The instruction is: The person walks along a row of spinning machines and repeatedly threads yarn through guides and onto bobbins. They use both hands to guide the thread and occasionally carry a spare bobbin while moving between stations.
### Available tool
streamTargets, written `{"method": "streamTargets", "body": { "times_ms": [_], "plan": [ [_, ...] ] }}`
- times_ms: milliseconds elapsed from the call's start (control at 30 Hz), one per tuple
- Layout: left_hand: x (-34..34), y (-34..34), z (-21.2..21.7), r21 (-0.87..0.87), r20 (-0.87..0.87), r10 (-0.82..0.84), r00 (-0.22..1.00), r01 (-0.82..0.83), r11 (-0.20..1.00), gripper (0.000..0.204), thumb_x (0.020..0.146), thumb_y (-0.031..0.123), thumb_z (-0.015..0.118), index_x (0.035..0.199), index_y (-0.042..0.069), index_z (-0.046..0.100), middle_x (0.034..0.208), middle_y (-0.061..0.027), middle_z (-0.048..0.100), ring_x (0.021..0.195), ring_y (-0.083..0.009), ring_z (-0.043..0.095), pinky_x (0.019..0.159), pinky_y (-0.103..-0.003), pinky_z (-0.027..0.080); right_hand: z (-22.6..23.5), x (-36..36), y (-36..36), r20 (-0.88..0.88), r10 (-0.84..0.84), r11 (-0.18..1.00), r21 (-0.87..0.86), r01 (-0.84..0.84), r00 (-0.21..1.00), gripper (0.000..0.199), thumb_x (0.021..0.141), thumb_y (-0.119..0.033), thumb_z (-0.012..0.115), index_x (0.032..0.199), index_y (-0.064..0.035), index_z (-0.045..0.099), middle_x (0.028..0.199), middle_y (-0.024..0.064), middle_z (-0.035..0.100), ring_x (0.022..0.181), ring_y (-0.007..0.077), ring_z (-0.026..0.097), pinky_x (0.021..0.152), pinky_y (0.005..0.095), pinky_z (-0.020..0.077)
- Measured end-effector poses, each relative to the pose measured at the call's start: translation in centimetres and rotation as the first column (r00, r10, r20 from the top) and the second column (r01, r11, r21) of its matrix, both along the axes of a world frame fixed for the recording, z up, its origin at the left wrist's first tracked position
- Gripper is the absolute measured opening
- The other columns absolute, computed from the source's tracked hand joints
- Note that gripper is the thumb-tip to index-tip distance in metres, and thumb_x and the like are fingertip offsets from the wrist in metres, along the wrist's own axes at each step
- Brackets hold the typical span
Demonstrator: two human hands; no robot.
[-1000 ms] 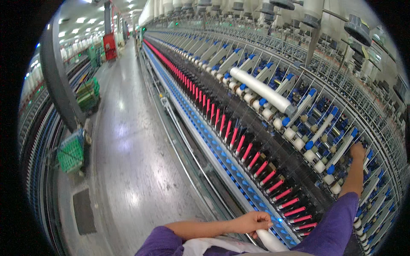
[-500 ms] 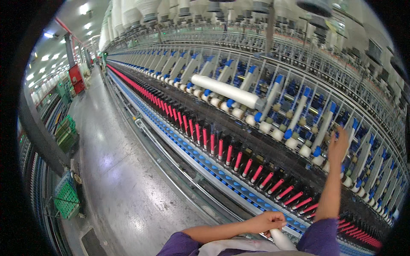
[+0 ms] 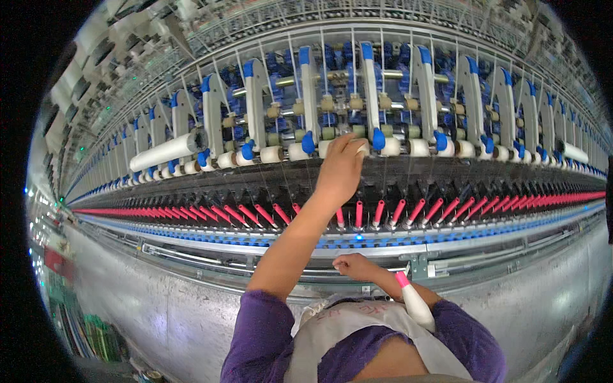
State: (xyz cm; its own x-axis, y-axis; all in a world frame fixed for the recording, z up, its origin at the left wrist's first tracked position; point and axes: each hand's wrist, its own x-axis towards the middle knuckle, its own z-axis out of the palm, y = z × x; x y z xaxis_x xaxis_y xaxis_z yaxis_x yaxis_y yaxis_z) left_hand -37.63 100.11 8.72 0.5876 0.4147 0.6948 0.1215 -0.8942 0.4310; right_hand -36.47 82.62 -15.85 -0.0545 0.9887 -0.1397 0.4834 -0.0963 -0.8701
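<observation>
My left hand (image 3: 343, 165) reaches up and forward to the row of drafting rollers on a long spinning frame. Its fingers curl over a white roller (image 3: 363, 149) between two grey pendulum arms with blue tips, such as this arm (image 3: 370, 89). Low in front of my body, my right hand (image 3: 355, 265) is closed, fingers curled together; whatever it may hold is too small to make out. A bobbin (image 3: 417, 304) with white yarn and a pink top leans against my right forearm and apron. Below the rollers stands a row of pink spindle tubes (image 3: 359, 214).
A thick white roll (image 3: 165, 152) lies across the arms at left; another white roll (image 3: 576, 152) rests far right. A blue rail (image 3: 332, 241) and metal bars run along the machine's front. The grey floor (image 3: 185, 306) lies below, with green crates (image 3: 99, 338) at lower left.
My view has swung right to face the machine squarely. My left hand has risen from my waist to the rollers, while my right hand has come down from the pendulum arms to waist level.
</observation>
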Motion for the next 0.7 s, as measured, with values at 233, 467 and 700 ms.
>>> {"method": "streamTargets", "body": {
  "times_ms": [233,467,700],
  "plan": [
    [9.7,7.0,3.8,0.11,-0.69,0.309,0.654,-0.326,0.939,0.042,0.088,0.02,0.064,0.129,0.014,0.061,0.125,-0.0187,0.063,0.121,-0.0372,0.054,0.1,-0.054,0.043,1.6,3.9,0.0,-0.073,-0.079,0.988,-0.14,0.068,0.994,0.023,0.098,-0.02,0.059,0.112,-0.0026,0.068,0.081,0.0069,0.071,0.073,0.0143,0.067,0.069,0.0298,0.0529],
    [9.9,8.2,5.2,-0.171,-0.513,0.201,0.834,-0.328,0.929,0.026,0.093,0.02,0.064,0.116,0.009,0.071,0.113,-0.0162,0.069,0.114,-0.0363,0.058,0.105,-0.059,0.039,0.6,4.5,-0.4,-0.203,-0.087,0.992,-0.107,0.066,0.975,0.023,0.097,-0.016,0.06,0.111,0.0011,0.067,0.083,0.0082,0.073,0.076,0.0145,0.07,0.071,0.0278,0.0547],
    [8.9,10.8,3.3,-0.008,-0.219,0.323,0.921,-0.333,0.943,0.027,0.085,0.007,0.063,0.112,0.008,0.066,0.099,-0.0178,0.072,0.091,-0.0359,0.07,0.081,-0.047,0.057,-1.2,4.1,0.6,-0.018,0.029,0.986,-0.166,-0.031,0.999,0.023,0.096,-0.02,0.062,0.108,-0.0022,0.069,0.084,0.0086,0.073,0.076,0.0161,0.07,0.071,0.0308,0.0548]
  ]
}}
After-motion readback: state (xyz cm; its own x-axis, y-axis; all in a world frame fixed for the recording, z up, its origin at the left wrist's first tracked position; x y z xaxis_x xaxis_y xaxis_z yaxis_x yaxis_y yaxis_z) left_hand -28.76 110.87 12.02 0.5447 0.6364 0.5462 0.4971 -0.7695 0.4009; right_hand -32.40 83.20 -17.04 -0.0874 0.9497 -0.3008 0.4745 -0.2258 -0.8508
